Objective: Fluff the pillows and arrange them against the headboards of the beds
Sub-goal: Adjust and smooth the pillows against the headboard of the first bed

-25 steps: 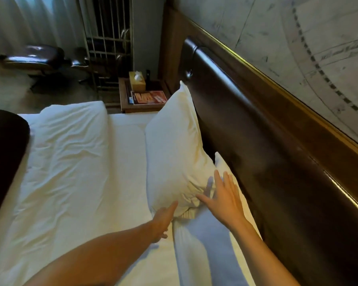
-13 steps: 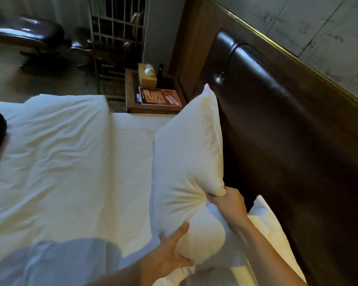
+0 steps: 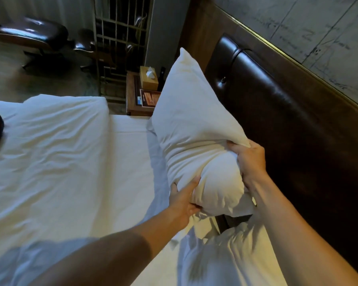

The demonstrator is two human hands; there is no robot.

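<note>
The white pillow (image 3: 191, 129) is off the mattress, held lengthwise and tilted, its far corner pointing up toward the nightstand (image 3: 140, 104) and its long edge running just beside the dark padded headboard (image 3: 277, 112); I cannot tell whether it touches the padding. My left hand (image 3: 183, 200) is clamped on the near lower corner, fingers dug into the filling, and my right hand (image 3: 249, 159) grips the headboard-side edge, bunching the cover into folds. I judge this to be the fluffing step in progress: the near end is squeezed into a bulge, the far half is smooth. A second pillow (image 3: 232, 256) lies flat below my arms at the foot of the headboard, not stood up and apparently not yet dealt with. The white duvet (image 3: 56, 157) is creased but spread over the bed. Outstanding, as far as visible: finish plumping this pillow, stand it against the headboard, treat the second. No other bed is in view, so its state is unknown.
</note>
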